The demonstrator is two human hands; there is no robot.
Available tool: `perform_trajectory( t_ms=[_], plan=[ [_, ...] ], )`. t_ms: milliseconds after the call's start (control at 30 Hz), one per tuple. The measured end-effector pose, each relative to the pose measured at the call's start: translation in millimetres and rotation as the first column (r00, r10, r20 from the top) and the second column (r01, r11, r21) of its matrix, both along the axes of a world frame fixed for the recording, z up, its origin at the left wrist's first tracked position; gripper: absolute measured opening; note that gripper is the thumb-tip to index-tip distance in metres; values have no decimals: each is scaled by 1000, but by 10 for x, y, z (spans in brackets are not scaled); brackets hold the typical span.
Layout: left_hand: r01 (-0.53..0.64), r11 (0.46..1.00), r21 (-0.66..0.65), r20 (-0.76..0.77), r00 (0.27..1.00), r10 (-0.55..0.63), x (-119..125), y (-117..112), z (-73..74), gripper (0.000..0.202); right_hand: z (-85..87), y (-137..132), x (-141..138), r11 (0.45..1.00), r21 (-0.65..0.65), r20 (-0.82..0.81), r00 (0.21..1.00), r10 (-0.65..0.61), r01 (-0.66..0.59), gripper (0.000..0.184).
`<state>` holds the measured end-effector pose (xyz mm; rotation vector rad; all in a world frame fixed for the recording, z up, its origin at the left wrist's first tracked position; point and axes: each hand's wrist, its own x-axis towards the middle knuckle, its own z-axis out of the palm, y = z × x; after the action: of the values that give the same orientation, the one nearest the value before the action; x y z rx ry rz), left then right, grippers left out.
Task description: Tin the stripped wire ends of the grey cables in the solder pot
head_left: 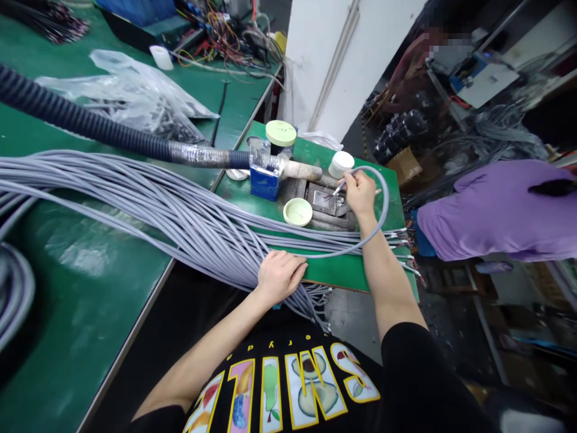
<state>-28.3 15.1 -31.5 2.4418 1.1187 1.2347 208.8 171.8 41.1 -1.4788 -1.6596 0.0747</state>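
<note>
My right hand (359, 191) is closed around the end of a single grey cable (377, 231), which loops out to the right and back. It holds the cable's stripped tip over a small metal tray (325, 201) on the green bench. My left hand (279, 275) rests palm down, fingers together, on a thick bundle of grey cables (148, 198) at the bench's near edge, pressing them down. The bundle's stripped ends (406, 240) fan out to the right.
A black corrugated hose (81, 120) runs from the left to a blue block (265, 180). Near the tray stand a green-lidded jar (280, 133), a white jar (341, 163) and a loose pale lid (297, 211). A person in purple (496, 210) works at right.
</note>
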Motion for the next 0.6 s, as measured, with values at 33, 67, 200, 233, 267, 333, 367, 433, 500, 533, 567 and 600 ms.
perform_trajectory(
  t_ms=[33,67,200,233,267,333,367,433,500,533,567,600],
  plan=[
    [0,1000,-1,-2,1000,0,0,0,1,10,-19,23,12,1000,-7,14,1000,-6,6,22],
    [1,1000,-2,-5,1000,-1,1,0,2,10,-35,43,21,1000,-16,24,1000,-8,9,21],
    [1,1000,-6,-11,1000,-1,4,-1,-5,9,-89,91,41,999,-42,61,998,-16,19,20],
    [0,1000,-7,-12,1000,-1,5,-1,-8,10,-100,97,42,999,-44,68,997,-22,25,20],
    [0,1000,-9,-13,1000,-1,5,-1,-10,10,-110,102,41,999,-45,74,997,-27,31,20],
    [1,1000,-13,-15,1000,-1,4,1,-11,11,-133,108,33,998,-46,79,996,-35,39,20],
    [2,1000,-15,-15,1000,-2,3,2,-9,11,-145,112,27,998,-46,80,996,-35,39,20],
    [4,1000,-21,-15,1000,-4,0,1,-4,12,-174,123,14,998,-49,79,996,-30,34,21],
    [8,1000,-30,-13,1000,-9,-3,-4,-1,12,-199,135,7,998,-57,68,997,-24,28,22],
    [11,999,-36,-13,1000,-12,-3,-9,-3,13,-205,139,5,998,-61,58,998,-21,25,23],
    [12,999,-42,-11,1000,-12,-3,-14,-10,13,-203,136,5,998,-61,46,999,-20,23,23],
    [12,999,-47,-10,1000,-13,-1,-19,-21,14,-190,124,6,998,-56,34,999,-19,21,24]
  ],
)
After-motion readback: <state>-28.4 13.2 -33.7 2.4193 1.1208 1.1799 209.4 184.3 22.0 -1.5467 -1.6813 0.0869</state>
